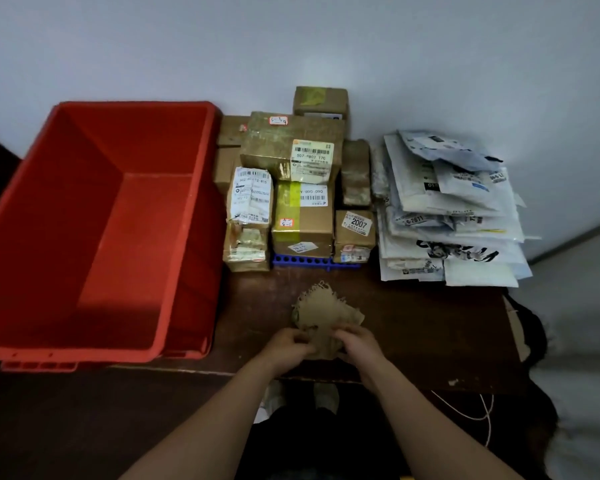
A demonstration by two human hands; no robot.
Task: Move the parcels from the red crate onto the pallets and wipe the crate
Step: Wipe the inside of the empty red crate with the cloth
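Both hands (left hand point(287, 342), right hand point(356, 341)) pinch the tan cloth point(321, 310) between them.

This is a small parcel-sorting corner: brown taped cardboard boxes point(302, 188) with barcoded shipping labels stacked on a blue perforated plastic pallet point(303, 261), white plastic mailer bags point(447, 216) heaped beside them, and a large red plastic crate point(146, 140), all on a dark wooden table point(413, 323) against a plain white wall point(326, 39).

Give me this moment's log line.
red crate: empty | parcels: stacked right of crate | left hand, right hand: hold cloth | wiping: not yet begun
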